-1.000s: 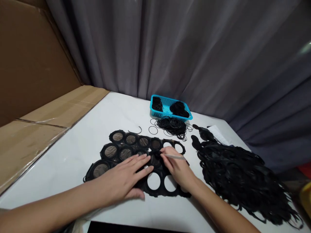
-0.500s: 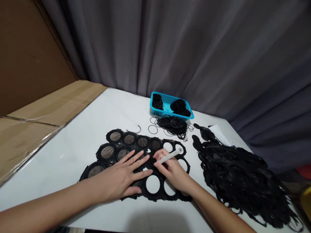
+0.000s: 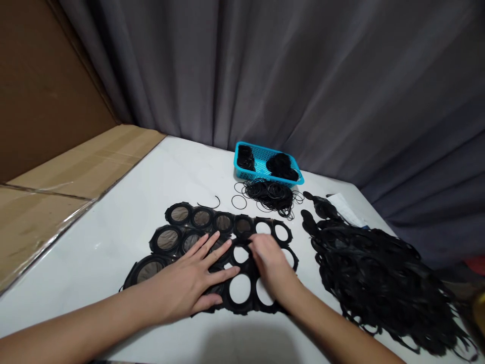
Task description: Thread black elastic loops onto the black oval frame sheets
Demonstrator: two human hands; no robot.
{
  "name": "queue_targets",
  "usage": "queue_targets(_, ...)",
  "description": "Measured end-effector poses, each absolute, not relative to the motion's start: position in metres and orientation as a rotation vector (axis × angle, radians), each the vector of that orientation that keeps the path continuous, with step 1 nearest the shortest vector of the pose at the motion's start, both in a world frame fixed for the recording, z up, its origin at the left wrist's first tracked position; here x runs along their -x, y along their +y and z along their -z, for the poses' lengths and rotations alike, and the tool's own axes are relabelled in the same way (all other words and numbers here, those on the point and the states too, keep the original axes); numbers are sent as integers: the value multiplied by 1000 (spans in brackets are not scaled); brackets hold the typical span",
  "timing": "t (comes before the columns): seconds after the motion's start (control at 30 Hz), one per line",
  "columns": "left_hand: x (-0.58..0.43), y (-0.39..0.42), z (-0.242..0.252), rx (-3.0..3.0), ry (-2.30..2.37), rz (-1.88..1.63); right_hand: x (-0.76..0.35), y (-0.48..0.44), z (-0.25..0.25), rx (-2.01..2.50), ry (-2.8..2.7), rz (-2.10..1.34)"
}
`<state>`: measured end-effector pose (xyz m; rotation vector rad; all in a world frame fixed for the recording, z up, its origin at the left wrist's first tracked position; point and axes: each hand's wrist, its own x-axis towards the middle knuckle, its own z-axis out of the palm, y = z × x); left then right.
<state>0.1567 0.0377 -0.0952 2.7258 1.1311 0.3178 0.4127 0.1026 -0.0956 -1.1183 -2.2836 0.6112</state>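
A black rubber sheet (image 3: 223, 222) with rows of round openings lies flat on the white table. Some openings still have dark, thin film across them; others show white through. My left hand (image 3: 197, 278) rests on the sheet with fingers spread, pressing it flat. On the sheet's right part my right hand (image 3: 271, 258) is closed, its fingertips at the rim of a middle-row opening. The pale stick-like tool seen in it a moment ago is now hidden behind the turned hand.
A blue basket (image 3: 259, 174) holding black rings stands at the back. Before it lies a pile of thin black rings (image 3: 273, 194). A large heap of black rubber scraps (image 3: 379, 283) covers the right side. Cardboard (image 3: 87, 162) borders the left; a grey curtain (image 3: 257, 76) hangs behind.
My right hand has rolled over, so the pale tool has dropped from sight and a middle-row opening shows beside the fingers. My left hand stays in place.
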Motion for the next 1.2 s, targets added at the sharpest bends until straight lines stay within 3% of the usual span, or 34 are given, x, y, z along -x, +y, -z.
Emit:
queue_targets(0.2, -159, 45, 87, -2775, 1107, -367, -449, 158, 67, 1419, -1875, -732)
queue_targets(0.5, -163, 90, 91, -2743, 1201, -381, -391, 156, 76, 1002, -2295, -805)
queue_targets(0.83, -162, 83, 100, -2645, 1309, -268, -396, 158, 84, 1030, -2193, -988)
queue_targets(1.2, -161, 83, 98, -2667, 1342, -232, -388, 148, 95, 1074, -2196, -644)
